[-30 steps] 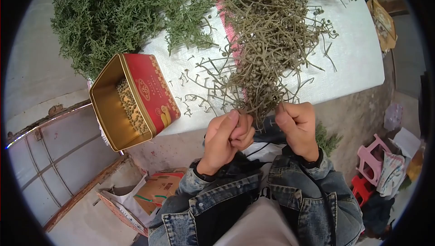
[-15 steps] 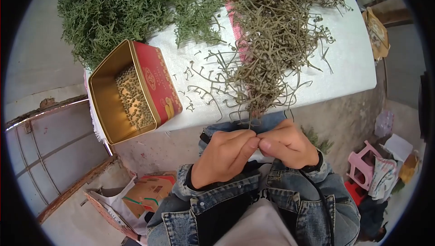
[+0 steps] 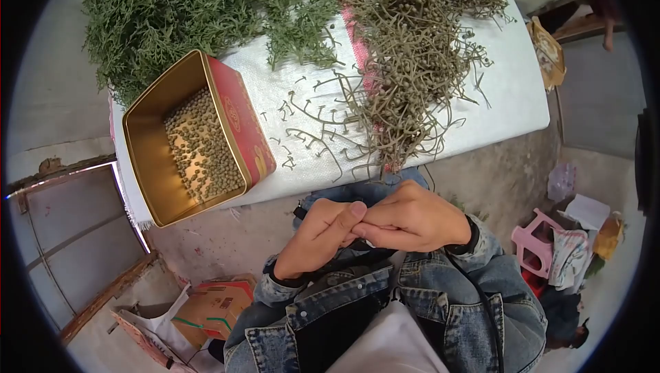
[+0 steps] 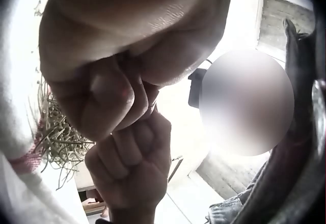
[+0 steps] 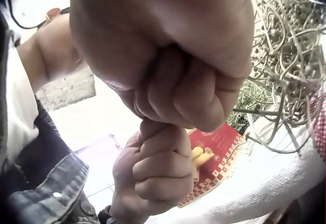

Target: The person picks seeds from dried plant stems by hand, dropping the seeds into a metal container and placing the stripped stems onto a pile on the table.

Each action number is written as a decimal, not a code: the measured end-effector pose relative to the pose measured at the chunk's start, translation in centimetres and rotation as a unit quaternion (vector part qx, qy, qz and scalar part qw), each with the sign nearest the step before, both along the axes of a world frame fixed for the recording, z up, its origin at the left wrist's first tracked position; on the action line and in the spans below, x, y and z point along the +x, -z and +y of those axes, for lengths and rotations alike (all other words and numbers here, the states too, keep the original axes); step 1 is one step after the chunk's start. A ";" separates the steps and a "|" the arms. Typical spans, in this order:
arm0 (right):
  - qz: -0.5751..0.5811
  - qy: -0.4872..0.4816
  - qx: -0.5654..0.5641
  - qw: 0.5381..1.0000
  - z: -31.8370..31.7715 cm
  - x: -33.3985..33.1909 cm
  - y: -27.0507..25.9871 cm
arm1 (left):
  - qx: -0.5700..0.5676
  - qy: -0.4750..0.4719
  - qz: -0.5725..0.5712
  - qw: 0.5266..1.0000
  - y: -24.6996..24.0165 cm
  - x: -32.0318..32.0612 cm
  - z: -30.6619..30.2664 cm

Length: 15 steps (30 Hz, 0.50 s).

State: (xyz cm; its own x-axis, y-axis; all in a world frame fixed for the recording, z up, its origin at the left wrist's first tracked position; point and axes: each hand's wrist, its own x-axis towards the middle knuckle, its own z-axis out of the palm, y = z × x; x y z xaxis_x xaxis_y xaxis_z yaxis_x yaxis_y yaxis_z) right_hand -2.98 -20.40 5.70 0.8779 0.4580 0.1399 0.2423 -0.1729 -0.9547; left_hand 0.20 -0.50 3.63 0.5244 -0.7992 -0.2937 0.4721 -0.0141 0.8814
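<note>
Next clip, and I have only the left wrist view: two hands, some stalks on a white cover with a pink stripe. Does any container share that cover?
Observer: Yes. In the head view, a red tin with a gold interior sits on the white cover, off to the person's left.
Operator: Is it empty?
Observer: No, many small round pieces lie inside it.
Operator: Any plants besides the stalks?
Observer: Yes, a heap of green sprigs lies beyond the tin, to the person's left of the stalks.
</note>
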 end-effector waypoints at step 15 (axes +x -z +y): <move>-0.146 0.025 -0.085 0.985 2.6 1.0 -0.2 | 0.018 -0.167 -0.023 0.985 -0.9 -0.9 0.4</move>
State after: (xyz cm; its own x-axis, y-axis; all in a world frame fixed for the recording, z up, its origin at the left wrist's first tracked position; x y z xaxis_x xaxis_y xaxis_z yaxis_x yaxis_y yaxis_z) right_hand -1.98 -17.79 5.88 0.8340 0.4534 0.3143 0.4890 -0.3438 -0.8017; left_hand -0.70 -0.08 4.50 0.7705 -0.5686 -0.2880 0.4147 0.1040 0.9040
